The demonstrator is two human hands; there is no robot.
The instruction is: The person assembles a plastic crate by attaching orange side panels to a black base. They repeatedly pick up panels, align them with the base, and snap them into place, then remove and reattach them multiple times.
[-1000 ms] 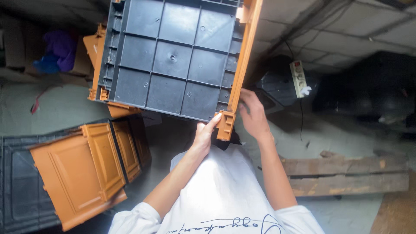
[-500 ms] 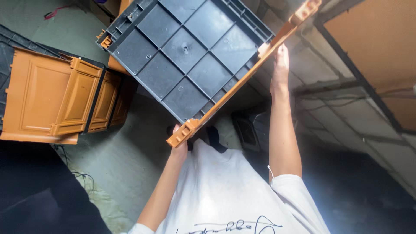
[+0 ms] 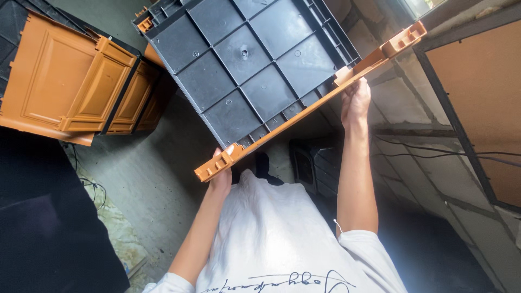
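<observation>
I hold a dark grey plastic crate (image 3: 247, 70) with a ribbed underside tilted up in front of me. An orange lid flap (image 3: 304, 108) runs along its near edge. My left hand (image 3: 221, 176) grips the lower left end of that orange edge. My right hand (image 3: 355, 100) is stretched out and grips the same edge further up, near the right end. My white shirt fills the bottom of the view.
Another grey crate with open orange lid flaps (image 3: 70, 81) lies on the concrete floor (image 3: 146, 179) at upper left. A dark sheet (image 3: 43, 217) covers the lower left. Block wall and a brown board (image 3: 483, 92) stand at right, with cables (image 3: 429, 149).
The crate has tilted and shifted further right. My right arm has stretched out along the orange edge, and my view has turned toward the wall.
</observation>
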